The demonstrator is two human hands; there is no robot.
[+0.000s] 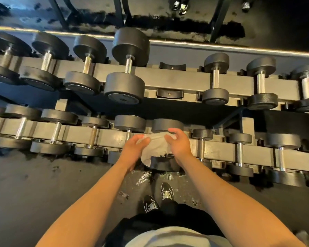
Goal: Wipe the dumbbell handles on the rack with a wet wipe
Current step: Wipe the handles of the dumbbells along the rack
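A: What's nearest the camera?

B: A pair of black lace-up shoes (159, 198) on the dark speckled rubber floor (43, 184), with two bare forearms reaching forward above them.

A: And the hands?

B: The left hand (133, 151) is curled, its fingers closed on the left edge of a pale grey crumpled wet wipe (156, 148). The right hand (177, 141) pinches the wipe's upper right part between thumb and bent fingers. The sheet is spread between them.

A: Where does the wipe sit?

B: Over a black round-headed dumbbell (166, 143) on the lower tier of the grey steel two-tier rack (219, 148). It hides the handle, so I cannot tell whether it touches the metal. Its lower edge drapes onto the near head.

A: Beyond that?

B: The upper tier holds more black dumbbells with chrome handles, the largest (128, 65) left of centre. Beside it is an empty black cradle (169, 92). Behind runs a glossy dark wall (168, 18).
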